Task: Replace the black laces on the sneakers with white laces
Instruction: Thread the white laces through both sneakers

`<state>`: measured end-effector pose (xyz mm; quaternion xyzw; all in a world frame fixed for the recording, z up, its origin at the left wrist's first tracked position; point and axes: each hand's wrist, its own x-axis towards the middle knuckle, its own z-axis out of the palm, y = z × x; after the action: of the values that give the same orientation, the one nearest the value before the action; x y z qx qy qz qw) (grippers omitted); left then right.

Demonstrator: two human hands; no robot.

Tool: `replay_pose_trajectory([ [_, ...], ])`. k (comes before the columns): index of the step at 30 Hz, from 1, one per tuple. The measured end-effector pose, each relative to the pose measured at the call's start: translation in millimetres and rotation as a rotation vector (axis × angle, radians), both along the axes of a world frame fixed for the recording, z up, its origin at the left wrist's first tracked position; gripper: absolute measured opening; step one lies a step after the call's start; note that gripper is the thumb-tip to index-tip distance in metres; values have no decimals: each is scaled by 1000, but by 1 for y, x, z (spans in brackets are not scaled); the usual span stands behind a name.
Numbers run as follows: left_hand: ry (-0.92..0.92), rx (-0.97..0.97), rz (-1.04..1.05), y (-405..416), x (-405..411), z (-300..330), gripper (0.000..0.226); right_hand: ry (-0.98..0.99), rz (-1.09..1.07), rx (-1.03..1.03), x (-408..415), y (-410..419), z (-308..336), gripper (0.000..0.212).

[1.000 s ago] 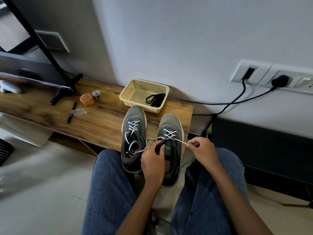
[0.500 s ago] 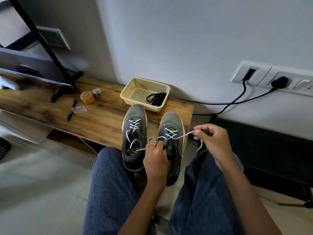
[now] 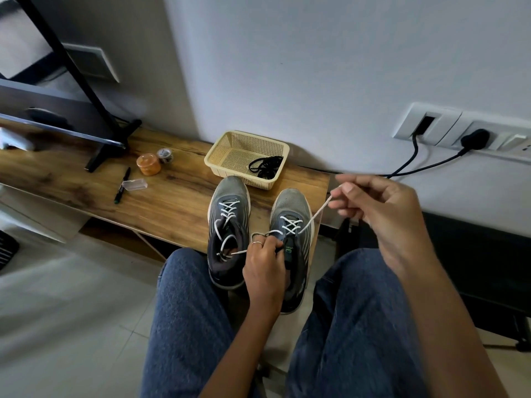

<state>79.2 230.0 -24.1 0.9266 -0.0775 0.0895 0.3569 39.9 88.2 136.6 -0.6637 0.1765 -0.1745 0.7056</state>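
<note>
Two grey sneakers stand side by side at the wooden table's (image 3: 178, 205) near edge, both threaded with white laces. The left sneaker (image 3: 228, 225) has loose lace ends lying in its opening. My left hand (image 3: 265, 262) grips the tongue and collar of the right sneaker (image 3: 291, 222). My right hand (image 3: 376, 208) is raised to the right and pinches one end of the white lace (image 3: 314, 215), which runs taut from an eyelet. Black laces (image 3: 265, 166) lie bundled in the beige basket (image 3: 230, 150) behind the shoes.
An orange-lidded jar (image 3: 148, 164), a small round tin (image 3: 165, 155), a black pen (image 3: 122, 185) and a clear plastic case (image 3: 134, 185) lie on the table's left. A black stand leg (image 3: 112, 145) rests there. Cables (image 3: 425, 165) run from wall sockets at right. My knees are below.
My right hand has moved up and to the right, drawing the white lace out of the right sneaker until it is taut. My left hand has stayed on the shoe.
</note>
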Motion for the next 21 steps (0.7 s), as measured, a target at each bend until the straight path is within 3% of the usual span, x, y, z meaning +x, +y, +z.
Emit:
replay_pose_trajectory([
  [7,13,-23,10,0,1,1,12,-14,59,-132,-10,8,36,33],
  [10,66,-70,12,2,3,4,12,-23,120,22,-12,13,39,36],
  [17,280,-220,70,6,15,9,21,52,36,690,8,23,-13,31],
  [21,374,-250,55,7,24,7,19,193,-45,571,18,33,-61,20],
])
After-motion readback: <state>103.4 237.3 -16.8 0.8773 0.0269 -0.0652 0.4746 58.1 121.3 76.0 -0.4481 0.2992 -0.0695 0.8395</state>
